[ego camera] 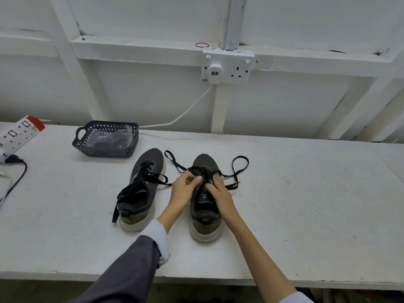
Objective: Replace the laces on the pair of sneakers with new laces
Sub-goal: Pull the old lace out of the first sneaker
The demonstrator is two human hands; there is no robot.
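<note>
On the white table (306,204), my left hand (184,186) pinches the flat black lace (240,165) at the top eyelets of the right-side dark grey mesh sneaker (205,224). My right hand (218,189) curls its fingers round the same lace opposite. Its loose loops lie on either side of the toe. The other dark grey sneaker (144,189) stands just beside it, laced, near a dark perforated plastic basket (105,147).

two sneakers (142,189) (204,200) side by side on table (306,204); basket (105,142) behind left one.
</note>
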